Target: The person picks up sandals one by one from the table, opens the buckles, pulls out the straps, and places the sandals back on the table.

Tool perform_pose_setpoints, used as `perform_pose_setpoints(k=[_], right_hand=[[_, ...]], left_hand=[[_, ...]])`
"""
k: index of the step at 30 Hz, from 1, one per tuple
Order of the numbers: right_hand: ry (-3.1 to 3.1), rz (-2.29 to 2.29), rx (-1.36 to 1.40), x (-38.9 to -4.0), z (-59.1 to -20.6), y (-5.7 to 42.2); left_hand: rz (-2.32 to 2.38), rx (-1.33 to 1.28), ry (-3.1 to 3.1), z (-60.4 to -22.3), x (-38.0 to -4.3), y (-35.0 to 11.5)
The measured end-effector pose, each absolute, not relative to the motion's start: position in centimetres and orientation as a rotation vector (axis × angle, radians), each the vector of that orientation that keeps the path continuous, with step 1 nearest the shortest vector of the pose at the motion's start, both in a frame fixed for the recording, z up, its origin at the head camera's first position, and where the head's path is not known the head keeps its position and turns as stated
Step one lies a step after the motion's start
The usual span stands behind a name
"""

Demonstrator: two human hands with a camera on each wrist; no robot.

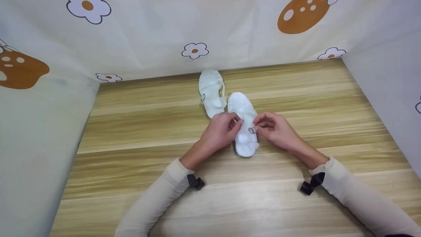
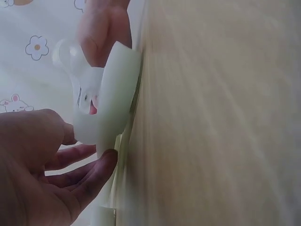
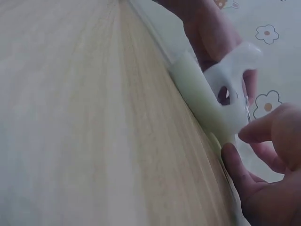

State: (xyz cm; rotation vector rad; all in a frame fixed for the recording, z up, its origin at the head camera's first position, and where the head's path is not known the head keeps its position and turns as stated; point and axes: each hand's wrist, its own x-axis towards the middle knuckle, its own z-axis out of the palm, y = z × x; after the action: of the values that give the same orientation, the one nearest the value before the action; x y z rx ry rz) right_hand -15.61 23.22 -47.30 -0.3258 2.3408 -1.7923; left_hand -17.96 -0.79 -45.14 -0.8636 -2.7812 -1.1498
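A white sandal (image 1: 244, 143) lies sole down on the wooden surface, its toe pointing away from me. My left hand (image 1: 221, 130) grips its left side, thumb and fingers curled at the edge; the left wrist view shows the sandal (image 2: 117, 87) just beyond those fingertips. On the other side my right hand (image 1: 278, 131) pinches the strap beside a small metal buckle (image 1: 252, 130). In the right wrist view, thumb and forefinger meet at the sandal's edge (image 3: 200, 96). Further back, to the left, the matching sandal (image 1: 208, 82) lies untouched, its buckle (image 1: 203, 97) visible.
Wood-grained flooring (image 1: 148, 115) surrounds both sandals. A pale cloth wall (image 1: 148, 42) printed with flowers rises behind, close to the far sandal's toe. Plain walls (image 1: 381, 65) stand at the sides. Each wrist carries a black camera mount (image 1: 196, 182).
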Motion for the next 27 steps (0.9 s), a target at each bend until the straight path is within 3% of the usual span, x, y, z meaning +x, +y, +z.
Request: perform_pose_setpoints(k=[15, 27], right_hand=[[2.433, -1.995, -0.210, -17.8, -46.6, 22.4], [2.396, -2.121, -0.144, -22.0, -46.8, 21.8]], left_hand=[[-1.226, -0.722, -2.698, -45.5, -18.3, 0.7], [-1.333, -0.647, -2.545, -48.7, -22.2, 3.8]])
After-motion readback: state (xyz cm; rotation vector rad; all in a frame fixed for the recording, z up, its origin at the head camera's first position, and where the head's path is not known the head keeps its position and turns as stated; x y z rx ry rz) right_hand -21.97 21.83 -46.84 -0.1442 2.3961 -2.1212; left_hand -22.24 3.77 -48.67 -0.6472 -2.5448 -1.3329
